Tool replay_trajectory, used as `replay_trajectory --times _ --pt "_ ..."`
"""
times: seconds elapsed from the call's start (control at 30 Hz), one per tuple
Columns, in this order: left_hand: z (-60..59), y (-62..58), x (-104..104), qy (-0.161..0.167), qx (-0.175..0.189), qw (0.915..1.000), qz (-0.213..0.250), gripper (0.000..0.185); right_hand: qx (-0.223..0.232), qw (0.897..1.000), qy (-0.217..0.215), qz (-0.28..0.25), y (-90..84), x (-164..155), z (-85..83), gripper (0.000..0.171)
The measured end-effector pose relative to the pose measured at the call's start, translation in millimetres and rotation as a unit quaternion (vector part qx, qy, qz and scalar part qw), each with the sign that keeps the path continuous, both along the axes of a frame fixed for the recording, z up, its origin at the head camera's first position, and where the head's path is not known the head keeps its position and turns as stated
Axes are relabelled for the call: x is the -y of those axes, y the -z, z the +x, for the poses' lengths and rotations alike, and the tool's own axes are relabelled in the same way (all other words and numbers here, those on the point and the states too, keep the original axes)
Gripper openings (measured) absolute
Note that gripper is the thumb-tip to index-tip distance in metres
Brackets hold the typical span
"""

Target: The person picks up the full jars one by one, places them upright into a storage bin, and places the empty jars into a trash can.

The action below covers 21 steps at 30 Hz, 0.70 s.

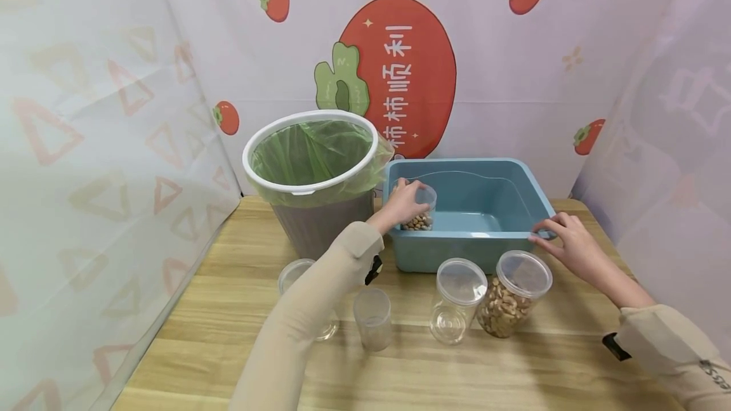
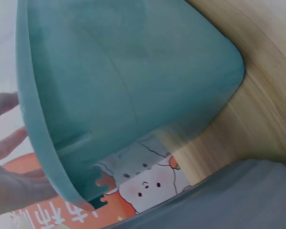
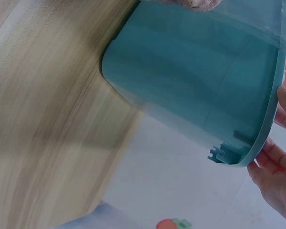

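Observation:
A blue plastic tub (image 1: pixel 425 254) stands at the back of the wooden table. My left hand (image 1: pixel 402 203) reaches into its left side and grips a small clear jar (image 1: pixel 421 219) with some nuts in the bottom. My right hand (image 1: pixel 562 240) holds the tub's front right rim, fingers curled over the edge. The left wrist view shows the tub's outer wall (image 2: pixel 124 81) close up, with my left hand (image 2: pixel 9 181) at the frame's left edge. The right wrist view shows the tub wall (image 3: pixel 190 71) and my right hand's fingers (image 3: pixel 276 176) under its rim.
A grey bin (image 1: pixel 311 163) lined with a green bag stands left of the tub. In front of the tub are a lidded jar full of nuts (image 1: pixel 511 300), an empty lidded jar (image 1: pixel 457 297), a small open jar (image 1: pixel 372 318) and another clear jar (image 1: pixel 294 273) partly behind my left arm.

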<state>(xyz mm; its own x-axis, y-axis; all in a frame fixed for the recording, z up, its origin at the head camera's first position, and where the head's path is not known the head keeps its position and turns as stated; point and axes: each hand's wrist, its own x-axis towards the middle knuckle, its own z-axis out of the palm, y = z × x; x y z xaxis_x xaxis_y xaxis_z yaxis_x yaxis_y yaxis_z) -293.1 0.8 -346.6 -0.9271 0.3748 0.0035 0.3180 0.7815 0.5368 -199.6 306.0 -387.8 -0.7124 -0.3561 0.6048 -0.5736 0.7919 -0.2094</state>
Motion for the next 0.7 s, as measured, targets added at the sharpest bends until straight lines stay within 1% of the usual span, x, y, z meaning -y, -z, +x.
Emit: replay_trajectory --times 0.1,0.17,0.33,0.43,0.7 --pt "6.0 -4.5 -1 -0.002 -0.016 0.9998 -0.006 0.039 0.000 1.000 -0.002 0.000 -0.2 0 0.1 0.019" --pt "10.4 -8.1 -2 0.004 -0.028 0.9995 -0.009 0.039 0.002 1.000 -0.001 0.000 -0.3 0 0.3 0.019" --pt "24.9 -20.2 -6 0.033 -0.030 0.9990 -0.006 0.039 0.006 1.000 0.003 0.000 -0.5 1 0.9 0.018" --pt "34.8 -26.5 -9 0.051 -0.035 0.9980 -0.012 0.039 0.005 1.000 0.004 0.000 -0.7 1 0.8 0.018" --pt "63.0 -36.9 -22 0.101 -0.059 0.9929 -0.023 0.038 0.007 1.000 0.003 0.001 -0.4 1 0.5 0.017"
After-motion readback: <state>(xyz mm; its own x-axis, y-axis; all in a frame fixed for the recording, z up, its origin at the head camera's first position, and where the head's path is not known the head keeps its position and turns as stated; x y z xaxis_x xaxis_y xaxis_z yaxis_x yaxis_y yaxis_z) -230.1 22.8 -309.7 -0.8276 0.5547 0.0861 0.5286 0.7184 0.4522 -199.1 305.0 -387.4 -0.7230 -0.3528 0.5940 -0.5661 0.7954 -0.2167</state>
